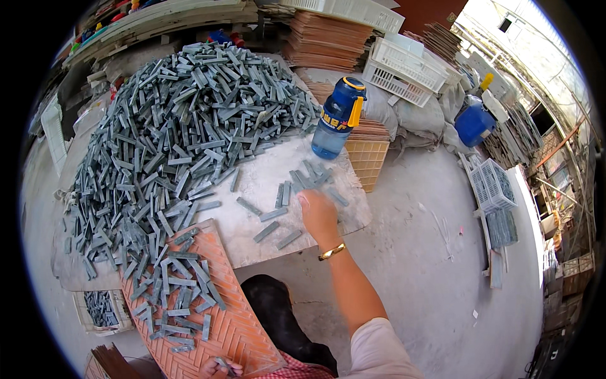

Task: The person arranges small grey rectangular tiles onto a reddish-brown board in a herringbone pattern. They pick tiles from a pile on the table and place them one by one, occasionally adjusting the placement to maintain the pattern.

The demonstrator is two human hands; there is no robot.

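Note:
At the lower edge my left hand [213, 369] pinches a small grey stone strip [225, 365] over an orange herringbone-patterned sheet [252, 335]. Several loose grey strips [180, 297] lie on the sheet's left side. My right hand [319, 218], with a gold bracelet [332, 252] at the wrist, reaches over the pale table [259, 177]. Its thumb side is nearest to a cluster of slightly blurred strips [309, 177]; the other fingers are hidden, so any grip there is unclear. More strips [270, 231] lie just left of this hand.
A large heap of grey strips [170, 120] covers the table's left part. Behind my right hand stands a blue bottle [338, 120] with a yellow strap. White crates [404, 72], stacked orange sheets [325, 41] and sacks [420, 120] stand beyond. A blue jug [475, 125] is farther right.

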